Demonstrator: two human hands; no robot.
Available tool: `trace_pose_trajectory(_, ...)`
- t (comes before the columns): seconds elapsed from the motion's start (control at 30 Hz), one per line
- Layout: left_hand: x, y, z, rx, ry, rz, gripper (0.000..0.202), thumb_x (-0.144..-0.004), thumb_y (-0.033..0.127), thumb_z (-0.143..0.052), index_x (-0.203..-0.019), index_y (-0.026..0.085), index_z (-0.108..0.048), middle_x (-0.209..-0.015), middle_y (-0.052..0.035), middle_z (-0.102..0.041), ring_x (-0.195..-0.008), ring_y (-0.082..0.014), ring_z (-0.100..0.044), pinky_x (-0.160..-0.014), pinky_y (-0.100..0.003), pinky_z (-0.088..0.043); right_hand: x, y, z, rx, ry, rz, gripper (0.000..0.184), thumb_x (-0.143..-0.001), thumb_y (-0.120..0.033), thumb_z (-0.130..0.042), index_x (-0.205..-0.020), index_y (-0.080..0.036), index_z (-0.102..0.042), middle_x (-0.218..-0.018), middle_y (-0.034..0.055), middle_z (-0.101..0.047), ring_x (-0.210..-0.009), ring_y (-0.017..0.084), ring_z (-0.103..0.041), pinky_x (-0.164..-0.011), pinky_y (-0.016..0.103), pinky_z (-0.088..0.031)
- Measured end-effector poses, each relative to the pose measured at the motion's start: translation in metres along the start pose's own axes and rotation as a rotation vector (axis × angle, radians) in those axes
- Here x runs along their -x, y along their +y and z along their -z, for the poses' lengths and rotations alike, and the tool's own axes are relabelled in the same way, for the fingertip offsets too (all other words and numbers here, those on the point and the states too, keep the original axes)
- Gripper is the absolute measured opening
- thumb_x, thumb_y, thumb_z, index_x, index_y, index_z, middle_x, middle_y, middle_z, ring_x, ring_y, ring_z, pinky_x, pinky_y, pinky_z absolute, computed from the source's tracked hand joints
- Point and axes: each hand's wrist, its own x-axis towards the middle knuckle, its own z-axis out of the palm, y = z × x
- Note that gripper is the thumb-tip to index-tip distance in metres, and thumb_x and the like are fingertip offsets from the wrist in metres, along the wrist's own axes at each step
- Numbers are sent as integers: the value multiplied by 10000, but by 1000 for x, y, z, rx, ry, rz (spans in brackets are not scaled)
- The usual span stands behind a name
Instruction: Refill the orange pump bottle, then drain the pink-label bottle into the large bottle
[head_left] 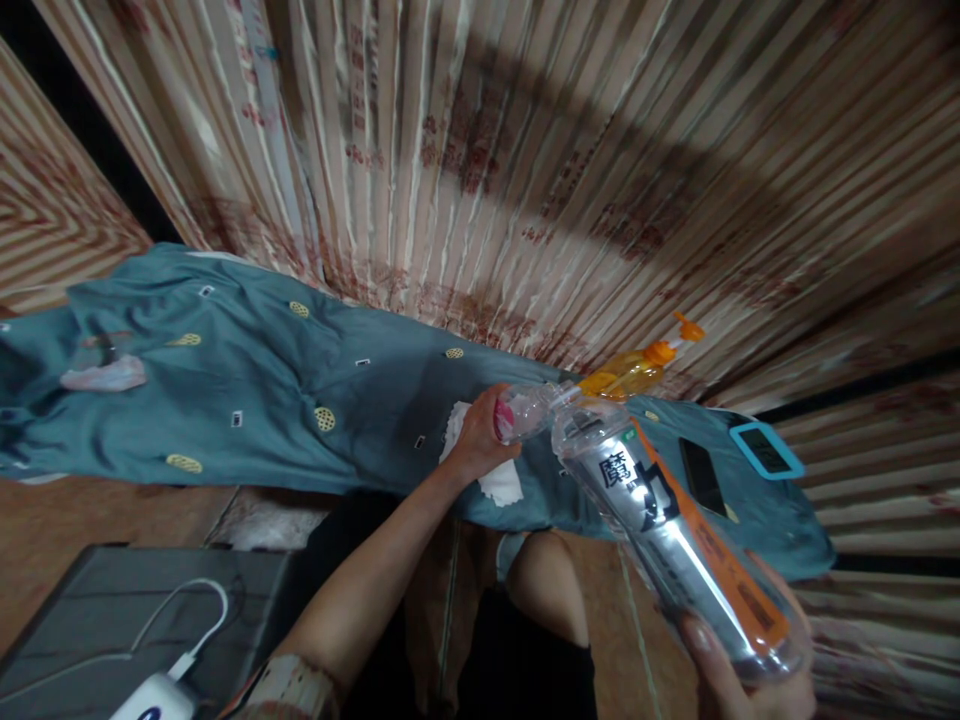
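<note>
Brown floor (45,510) is lying at lower left of the frame. At lower right, your right hand (776,695) is grasping a large tilted bottle (667,530). Toward the centre, your left hand (480,440) is gripping a clear container (525,412). Probably you are working midway: both are already held, neither is being set down yet. Behind, an orange pump bottle (619,378) is showing.

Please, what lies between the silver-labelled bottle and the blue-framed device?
In the head view, a dark flat rectangular object lies on the teal cloth between the silver-labelled bottle and the blue-framed device.
</note>
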Motion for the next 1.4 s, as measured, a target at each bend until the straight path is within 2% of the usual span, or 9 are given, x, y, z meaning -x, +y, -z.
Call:
trace_pose_trajectory(0.23, -1, -2, -2, -31, 6, -21, 920, -655, 195, -843, -1511, 201, -506, -1533, -159, -640, -1440, -364, -628, -1269, -555, -490, -1, -15, -4, 27, 43, -33, 1136, -770, -760, -822, -1654, -171, -418, -1582, 200, -522, -1469, 477, -493, -1273, 740, -303)
trace_pose_trajectory(0.43, 0, -4, -2, -40, 14, -30, 936, -641, 172, -850, -1509, 188, -498, -1532, -173, -646, -1439, -376, -634, -1267, -571, -494, -2, -38, -6, 20, 63, -135, 1317, -696, -859, -824, -1675, -82, -409, -1617, 284, -508, -1498, 547, -478, -1269, 776, -286)
trace_pose_trajectory(0.53, 0, -4, -2, -29, 9, -21, 938, -640, 181, -848, -1509, 174, -493, -1546, -183, -638, -1446, -377, -631, -1272, -570, -487, -2, -45, -7, 15, 78, -139, 1366, -666, -888, -826, -1659, -42, -423, -1606, 307, -511, -1483, 562, -485, -1270, 781, -276)
trace_pose_trajectory(0.83, 0, -6, -2, -1, 16, -40, 940, -650, 190, -876, -1514, 221, -507, -1538, -148, -659, -1435, -360, -640, -1266, -564, -491, -1, -43, -9, 7, 83, -128, 1366, -667, -882, -833, -1665, -47, -417, -1613, 307, -509, -1497, 559, -479, -1271, 771, -285)
trace_pose_trajectory(1.1, -1, -2, 0, -4, -13, -3, 951, -648, 201, -875, -1516, 199, -486, -1563, -180, -631, -1472, -373, -613, -1290, -573, -458, -1, -49, -9, 51, 72, -123, 1361, -685, -909, -797, -1651, -25, -424, -1587, 316, -518, -1473, 564, -492, -1265, 774, -293)
trace_pose_trajectory(1.27, 0, 4, 5, 12, -41, 55, 1058, -613, 337, -997, -1527, 178, -489, -1587, -209, -599, -1500, -410, -583, -1299, -598, -438, -1, -48, -8, 39, 66, -119, 1343, -696, -890, -804, -1650, -28, -419, -1598, 308, -503, -1490, 554, -474, -1275, 760, -283)
trace_pose_trajectory(1.4, 0, 11, 6, 27, -22, 70, 1087, -607, 490, -1030, -1524, 212, -517, -1542, -185, -636, -1428, -413, -632, -1265, -617, -465, 0, -47, -8, 45, 71, -116, 1316, -702, -890, -800, -1653, -58, -434, -1591, 286, -520, -1463, 525, -505, -1267, 745, -307)
